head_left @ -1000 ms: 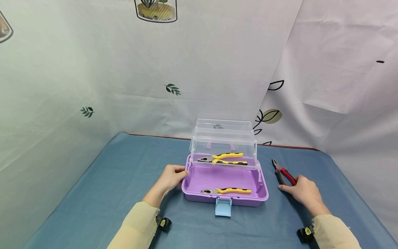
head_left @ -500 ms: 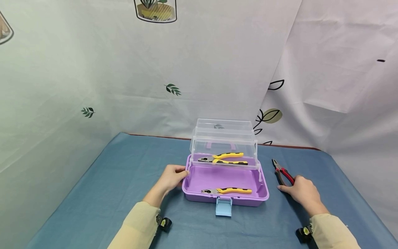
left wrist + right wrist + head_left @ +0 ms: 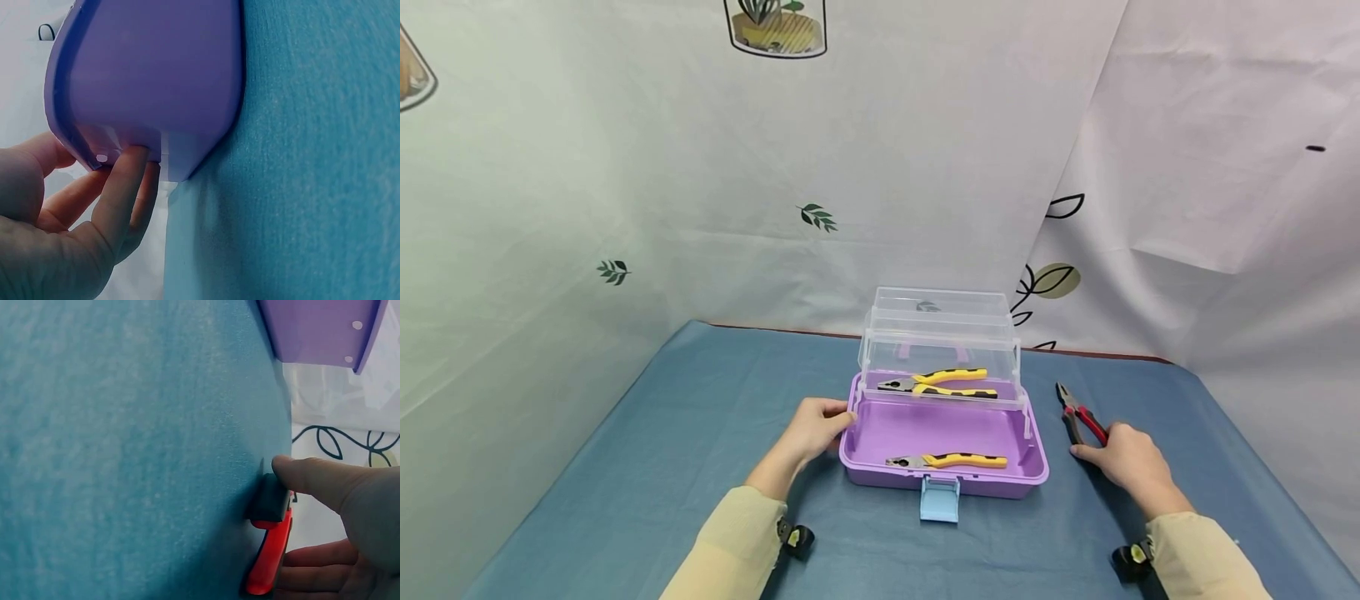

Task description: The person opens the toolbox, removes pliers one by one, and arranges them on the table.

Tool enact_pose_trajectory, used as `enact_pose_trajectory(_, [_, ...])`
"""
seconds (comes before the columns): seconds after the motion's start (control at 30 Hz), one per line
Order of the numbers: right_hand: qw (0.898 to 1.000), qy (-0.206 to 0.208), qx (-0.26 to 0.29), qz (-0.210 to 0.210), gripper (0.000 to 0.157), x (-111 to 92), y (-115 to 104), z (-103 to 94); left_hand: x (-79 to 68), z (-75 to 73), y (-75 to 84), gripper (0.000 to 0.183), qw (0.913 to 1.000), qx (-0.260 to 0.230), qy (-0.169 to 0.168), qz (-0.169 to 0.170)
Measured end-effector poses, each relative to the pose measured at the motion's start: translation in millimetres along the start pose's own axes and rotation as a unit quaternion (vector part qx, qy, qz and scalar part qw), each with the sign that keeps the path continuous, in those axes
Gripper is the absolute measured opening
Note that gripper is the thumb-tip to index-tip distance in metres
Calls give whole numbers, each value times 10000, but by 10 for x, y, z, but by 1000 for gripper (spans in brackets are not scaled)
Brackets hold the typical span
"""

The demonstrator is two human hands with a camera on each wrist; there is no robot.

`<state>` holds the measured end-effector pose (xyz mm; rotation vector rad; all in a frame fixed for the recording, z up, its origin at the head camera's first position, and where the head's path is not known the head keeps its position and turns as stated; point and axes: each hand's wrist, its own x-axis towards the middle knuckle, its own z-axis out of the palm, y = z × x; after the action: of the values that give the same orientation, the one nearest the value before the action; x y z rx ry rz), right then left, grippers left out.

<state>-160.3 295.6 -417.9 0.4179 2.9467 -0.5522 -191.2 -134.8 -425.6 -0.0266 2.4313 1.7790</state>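
Observation:
My left hand (image 3: pixel 811 432) grips the left wall of a purple toolbox (image 3: pixel 847 454), thumb over the rim and fingers against the outside, as the left wrist view also shows. The toolbox's transparent lid (image 3: pixel 940 321) stands raised at the back. Inside lie yellow-and-black pliers (image 3: pixel 955 385) behind the lower part of the lid and another yellow-handled pair of pliers (image 3: pixel 958 460) along the front wall. To the right, my right hand (image 3: pixel 1131 467) holds red-and-black pliers (image 3: pixel 1078 412) by the handles. Its thumb is on the black handle (image 3: pixel 272 500), its fingers by the red one (image 3: pixel 272 550).
A light blue latch (image 3: pixel 939 498) hangs down at the toolbox's front. Blue cloth (image 3: pixel 722 392) covers the table. Pale printed curtains (image 3: pixel 880 167) rise along the back and sides. Each wrist carries a small black camera (image 3: pixel 797 540).
My right hand has shifted very slightly left, and the red handle of the pliers it holds has come a little nearer the black one. My left hand and the toolbox stay in place.

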Motion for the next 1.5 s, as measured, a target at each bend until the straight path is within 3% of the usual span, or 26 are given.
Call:
enact_pose_trajectory(0.67, [9984,232,-125,-495,81,-10,-85,-131,-17,-1,22,29,10000,34,-12,-80])
enact_pose_trajectory(1.23, [9943,658,157,-819,78,-107,-201,-153,-15,5,19,30,9999,53,-29,-113])
enact_pose_trajectory(1.5, [9875,1034,344,-1137,72,-137,-272,-136,-26,0,20,30,10000,26,-27,-86])
